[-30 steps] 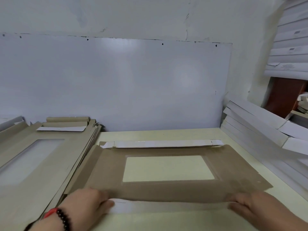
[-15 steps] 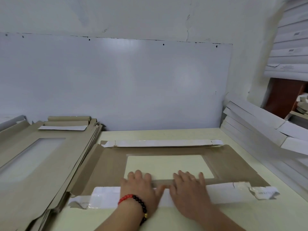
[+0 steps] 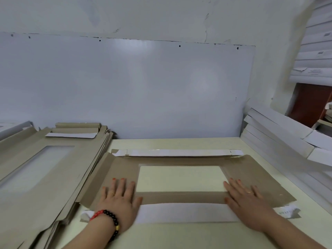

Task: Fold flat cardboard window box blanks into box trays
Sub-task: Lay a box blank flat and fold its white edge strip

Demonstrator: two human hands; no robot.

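The step in hand looks like creasing the near flap (image 3: 181, 212) of the blank (image 3: 122, 169), folded white side up over the brown panel. To do it well, press with flat palms and run them along the fold line toward the two corners, so the crease sets evenly along its whole length. Keep the pressure on the fold itself, not on the film window (image 3: 181, 178), which would probably dent or pop loose. The right end of the flap looks crumpled and torn, so that corner wants a gentle touch.

The blank lies flat on the worktop (image 3: 172, 143), straight ahead, with its far flap (image 3: 179, 152) already turned over. Both hands are open, fingers straight and spread, pressing down on it. The left hand (image 3: 118, 200) rests on the near left part, just left of the window, its heel on the flap. The right hand (image 3: 246, 202) rests on the near right part, fingertips touching the window's right corner. The bare middle of the flap lies between them.

A stack (image 3: 45, 168) of unfolded blanks sits just left, its edge touching the blank. Folded white pieces (image 3: 280, 141) are piled to the right.
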